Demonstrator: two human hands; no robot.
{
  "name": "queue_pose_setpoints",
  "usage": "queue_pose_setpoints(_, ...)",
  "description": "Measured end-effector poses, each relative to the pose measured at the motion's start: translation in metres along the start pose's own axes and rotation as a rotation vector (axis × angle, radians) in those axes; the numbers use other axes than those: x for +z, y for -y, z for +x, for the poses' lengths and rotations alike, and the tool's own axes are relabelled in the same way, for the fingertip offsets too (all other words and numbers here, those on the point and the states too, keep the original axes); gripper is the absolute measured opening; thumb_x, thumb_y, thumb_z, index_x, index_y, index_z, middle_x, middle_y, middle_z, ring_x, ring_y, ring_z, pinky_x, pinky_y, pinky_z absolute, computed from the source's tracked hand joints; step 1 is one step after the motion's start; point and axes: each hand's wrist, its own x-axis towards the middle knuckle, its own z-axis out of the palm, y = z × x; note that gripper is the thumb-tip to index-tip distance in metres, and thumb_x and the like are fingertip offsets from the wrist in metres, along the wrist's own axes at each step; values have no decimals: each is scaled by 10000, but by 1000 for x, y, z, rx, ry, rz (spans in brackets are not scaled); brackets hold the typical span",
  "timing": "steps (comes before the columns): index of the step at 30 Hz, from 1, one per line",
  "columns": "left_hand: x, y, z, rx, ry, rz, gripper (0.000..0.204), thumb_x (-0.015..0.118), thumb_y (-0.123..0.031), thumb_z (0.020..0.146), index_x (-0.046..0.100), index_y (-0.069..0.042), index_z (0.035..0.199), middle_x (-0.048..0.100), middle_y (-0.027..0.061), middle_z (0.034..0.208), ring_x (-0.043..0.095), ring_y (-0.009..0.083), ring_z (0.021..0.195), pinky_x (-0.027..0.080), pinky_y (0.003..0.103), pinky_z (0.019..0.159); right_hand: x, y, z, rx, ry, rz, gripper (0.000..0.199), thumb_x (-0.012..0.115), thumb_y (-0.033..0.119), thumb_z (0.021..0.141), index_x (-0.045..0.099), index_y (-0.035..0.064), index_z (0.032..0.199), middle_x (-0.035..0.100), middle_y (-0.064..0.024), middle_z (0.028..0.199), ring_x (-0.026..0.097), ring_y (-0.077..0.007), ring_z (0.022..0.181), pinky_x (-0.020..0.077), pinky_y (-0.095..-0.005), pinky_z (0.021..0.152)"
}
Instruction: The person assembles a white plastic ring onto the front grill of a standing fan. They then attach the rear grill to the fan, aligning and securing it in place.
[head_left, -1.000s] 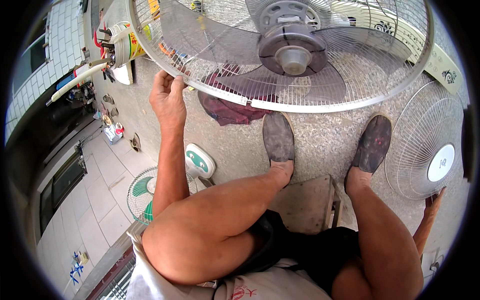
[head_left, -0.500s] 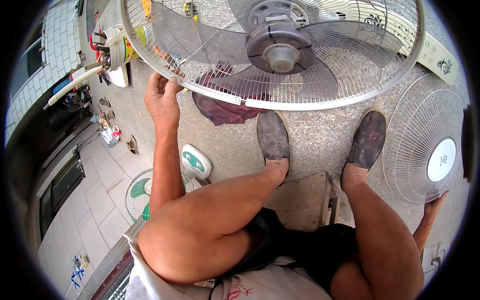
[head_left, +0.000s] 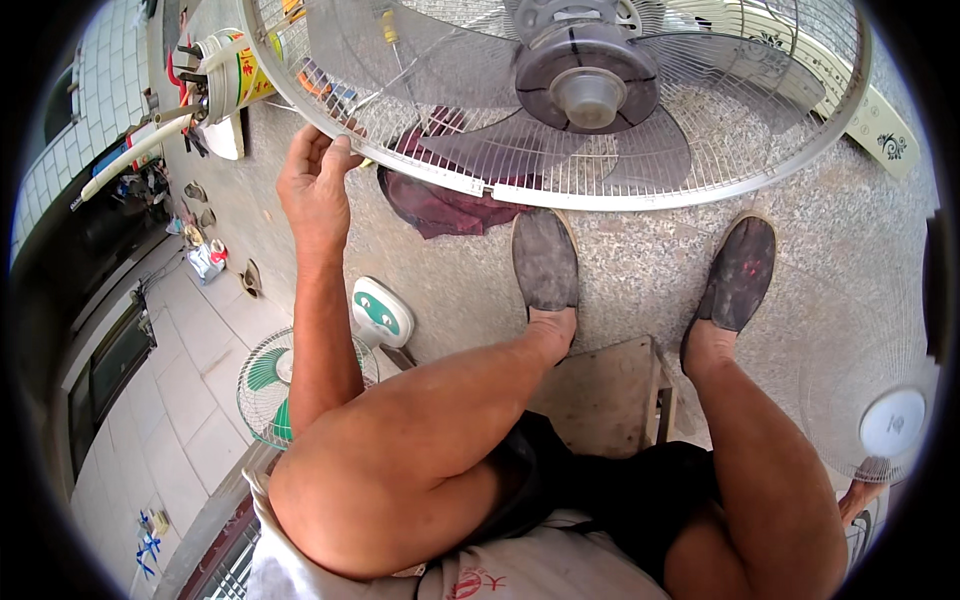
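A large fan with grey translucent blades (head_left: 470, 75) around a round hub (head_left: 588, 90) lies before me, its rear wire guard (head_left: 400, 172) edged by a pale rim. My left hand (head_left: 318, 178) is closed on the left part of that rim, thumb on top. Down at the far right, my right hand (head_left: 868, 484) holds the lower edge of the round wire front guard (head_left: 835, 400), which has a white centre disc (head_left: 893, 423). That guard is blurred and stands apart from the fan. My right fingers show only partly through its wires.
A dark red cloth (head_left: 440, 205) lies under the fan's near rim. At the left stand a tool-filled bucket (head_left: 228, 75) and a small green-bladed fan (head_left: 268, 385) with a white-green base (head_left: 382, 312). A wooden stool (head_left: 605, 395) is between my legs. Beyond the blades lies a screwdriver (head_left: 389, 27).
My right hand has moved down and toward me with the front guard, farther from the fan. My left hand keeps hold of the rim; the view has shifted slightly.
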Motion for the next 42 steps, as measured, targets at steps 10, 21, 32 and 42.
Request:
queue_pose_setpoints(10,0,-4,3,-28,-28,67,293,566,-74,896,577,65,1154,651,120,1005,633,172,917,532,297,757,-2,22,-7,-105,-202,-158,496,306,367,1004,351,47,1380,372,-169,1385,368,-290,1240,303,-429,1022)
queue_pose_setpoints(21,3,-11,15,74,-74,-42,371,565,-77,898,545,53,1245,639,134,1125,610,185,1031,463,306,908,-430,-117,-96,-1083,-500,1328,513,481,393,937,458,43,1312,618,-129,1109,626,-263,935,530,-454,823)
queue_pose_setpoints(32,-20,-44,28,158,-29,-201,385,483,-268,983,566,-2,1248,603,126,1195,566,205,1107,456,329,928,-329,161,-173,-1072,-301,1385,472,359,363,1018,558,-45,1149,639,-148,1057,641,-200,942,541,-340,817)
queue_pose_setpoints(42,-8,-67,29,257,23,-13,464,459,-284,979,490,33,1317,537,177,1303,486,250,1232,346,350,1045,-299,206,-172,-952,-223,1405,519,385,410,1005,554,-62,1139,645,-127,1008,654,-164,872,566,-298,752)
